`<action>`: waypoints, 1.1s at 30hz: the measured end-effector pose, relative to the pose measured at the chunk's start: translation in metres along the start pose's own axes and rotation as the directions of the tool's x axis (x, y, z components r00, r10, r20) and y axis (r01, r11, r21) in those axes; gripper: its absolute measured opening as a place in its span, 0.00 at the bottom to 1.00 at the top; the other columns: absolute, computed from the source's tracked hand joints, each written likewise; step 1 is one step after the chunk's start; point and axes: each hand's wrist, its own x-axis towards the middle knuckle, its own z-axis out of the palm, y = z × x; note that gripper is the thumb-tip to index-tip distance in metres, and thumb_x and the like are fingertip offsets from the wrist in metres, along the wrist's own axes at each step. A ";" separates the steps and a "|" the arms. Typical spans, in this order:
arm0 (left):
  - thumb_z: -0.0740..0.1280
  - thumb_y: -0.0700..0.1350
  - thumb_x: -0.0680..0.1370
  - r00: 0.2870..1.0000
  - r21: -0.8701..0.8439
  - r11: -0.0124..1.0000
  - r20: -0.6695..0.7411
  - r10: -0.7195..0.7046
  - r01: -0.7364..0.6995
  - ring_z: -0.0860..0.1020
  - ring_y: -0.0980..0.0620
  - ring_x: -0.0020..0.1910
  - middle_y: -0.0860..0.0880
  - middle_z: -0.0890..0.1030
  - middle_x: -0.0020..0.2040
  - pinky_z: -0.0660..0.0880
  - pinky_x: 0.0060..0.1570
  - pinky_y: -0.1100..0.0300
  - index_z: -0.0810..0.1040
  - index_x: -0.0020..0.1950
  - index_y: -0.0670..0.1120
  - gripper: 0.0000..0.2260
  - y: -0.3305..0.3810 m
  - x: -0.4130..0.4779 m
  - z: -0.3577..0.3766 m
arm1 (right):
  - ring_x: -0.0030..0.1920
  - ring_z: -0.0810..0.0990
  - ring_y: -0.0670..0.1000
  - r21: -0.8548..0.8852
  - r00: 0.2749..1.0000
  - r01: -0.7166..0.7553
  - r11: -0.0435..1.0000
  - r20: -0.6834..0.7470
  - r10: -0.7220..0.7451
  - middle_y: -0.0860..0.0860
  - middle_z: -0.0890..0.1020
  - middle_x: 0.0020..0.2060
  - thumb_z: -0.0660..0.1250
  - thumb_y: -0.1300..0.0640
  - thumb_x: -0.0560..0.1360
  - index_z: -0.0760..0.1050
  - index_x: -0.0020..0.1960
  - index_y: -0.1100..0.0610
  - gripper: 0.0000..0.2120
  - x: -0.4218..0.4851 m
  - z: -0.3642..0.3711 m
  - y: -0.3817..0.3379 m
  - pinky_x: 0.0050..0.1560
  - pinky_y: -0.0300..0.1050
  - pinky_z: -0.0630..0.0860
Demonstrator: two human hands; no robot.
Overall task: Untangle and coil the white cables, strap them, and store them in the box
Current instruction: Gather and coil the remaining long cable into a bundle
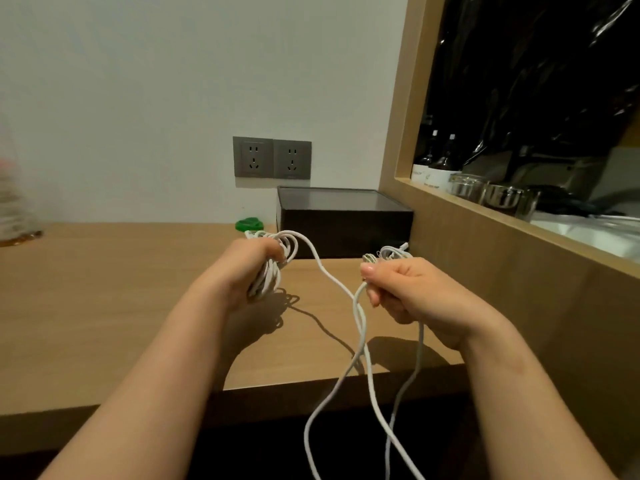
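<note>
A wooden desk (104,306) runs along a white wall with 2 sockets (272,157). The dark box (346,216) sits at its back right corner, with a small green object (248,224) just beside it. Above the desk, near its front edge, the left hand (249,268) is curled round a coiled bundle of the white cables (362,327). The right hand (405,289) pinches a smaller bunch. Loose strands cross between the 2 hands and hang past the front edge. Untangling looks to be the step in hand. Next, the crossed strands probably need parting before any coiling.

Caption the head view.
Over a light wooden desk, the left hand and right hand grip tangled white cables near a dark rectangular box.
</note>
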 end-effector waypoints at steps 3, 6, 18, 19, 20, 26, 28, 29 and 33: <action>0.60 0.38 0.71 0.959 -0.275 0.935 0.234 -0.162 0.225 0.71 0.52 0.26 0.43 0.76 0.35 0.70 0.25 0.66 0.75 0.46 0.42 0.07 -0.001 -0.019 -0.003 | 0.26 0.65 0.46 -0.083 0.995 -0.024 0.996 -0.096 0.016 0.46 0.69 0.23 0.62 0.51 0.78 0.75 0.32 0.56 0.17 -0.012 0.003 0.009 0.30 0.38 0.64; 0.66 0.36 0.63 0.822 -0.528 0.704 0.553 -0.140 0.475 0.73 0.53 0.24 0.38 0.79 0.40 0.71 0.19 0.66 0.75 0.50 0.39 0.15 -0.008 -0.041 0.003 | 0.26 0.66 0.46 -0.097 0.988 -0.011 0.995 -0.157 -0.004 0.49 0.70 0.24 0.62 0.55 0.78 0.74 0.34 0.58 0.15 -0.030 0.011 0.014 0.31 0.38 0.65; 0.61 0.41 0.68 0.840 -0.845 0.293 0.509 0.187 0.447 0.75 0.52 0.27 0.45 0.76 0.34 0.74 0.24 0.65 0.78 0.43 0.34 0.12 0.019 -0.094 0.047 | 0.33 0.74 0.44 -0.285 0.991 -0.124 0.950 0.018 0.135 0.47 0.78 0.33 0.63 0.57 0.78 0.74 0.42 0.53 0.06 -0.089 0.024 0.041 0.37 0.36 0.71; 0.61 0.41 0.68 0.852 -0.858 0.279 0.490 0.185 0.432 0.76 0.52 0.27 0.45 0.77 0.35 0.74 0.25 0.66 0.78 0.45 0.35 0.13 0.019 -0.095 0.048 | 0.31 0.73 0.43 -0.318 0.976 -0.164 0.934 0.084 0.200 0.47 0.78 0.33 0.62 0.58 0.78 0.75 0.43 0.54 0.06 -0.091 0.026 0.044 0.34 0.34 0.71; 0.61 0.42 0.68 0.859 -0.866 0.268 0.476 0.190 0.421 0.76 0.52 0.27 0.44 0.77 0.35 0.74 0.25 0.66 0.78 0.48 0.35 0.14 0.019 -0.097 0.050 | 0.28 0.72 0.43 -0.343 0.948 -0.215 0.914 0.150 0.280 0.48 0.78 0.33 0.61 0.58 0.79 0.75 0.44 0.55 0.06 -0.093 0.027 0.047 0.30 0.34 0.70; 0.61 0.41 0.67 0.886 -0.903 0.242 0.408 0.219 0.355 0.78 0.50 0.30 0.42 0.79 0.38 0.75 0.27 0.64 0.76 0.56 0.36 0.19 0.018 -0.096 0.050 | 0.21 0.69 0.44 -0.239 0.870 -0.454 0.858 0.091 0.485 0.50 0.77 0.26 0.57 0.57 0.81 0.75 0.45 0.60 0.12 -0.101 0.031 0.074 0.26 0.36 0.68; 0.61 0.40 0.66 0.903 -0.896 0.310 0.386 0.187 0.319 0.78 0.50 0.30 0.42 0.79 0.38 0.75 0.27 0.64 0.75 0.56 0.38 0.18 0.015 -0.094 0.051 | 0.22 0.71 0.45 -0.037 0.897 -0.435 0.899 -0.101 0.430 0.52 0.77 0.27 0.57 0.58 0.81 0.76 0.44 0.62 0.12 -0.103 0.032 0.077 0.25 0.37 0.70; 0.61 0.40 0.66 0.912 -0.886 0.349 0.377 0.162 0.305 0.77 0.51 0.30 0.43 0.79 0.38 0.75 0.27 0.64 0.75 0.54 0.39 0.18 0.012 -0.092 0.052 | 0.23 0.73 0.46 0.012 0.899 -0.405 0.914 -0.178 0.401 0.52 0.77 0.28 0.58 0.59 0.80 0.76 0.44 0.63 0.12 -0.104 0.031 0.077 0.25 0.37 0.71; 0.60 0.40 0.67 0.917 -0.836 0.444 0.392 0.071 0.323 0.75 0.53 0.28 0.45 0.78 0.35 0.74 0.26 0.65 0.75 0.47 0.39 0.11 0.002 -0.088 0.047 | 0.25 0.75 0.45 0.144 0.884 -0.260 0.955 -0.361 0.296 0.52 0.80 0.29 0.62 0.61 0.78 0.79 0.40 0.61 0.10 -0.110 0.031 0.062 0.26 0.35 0.73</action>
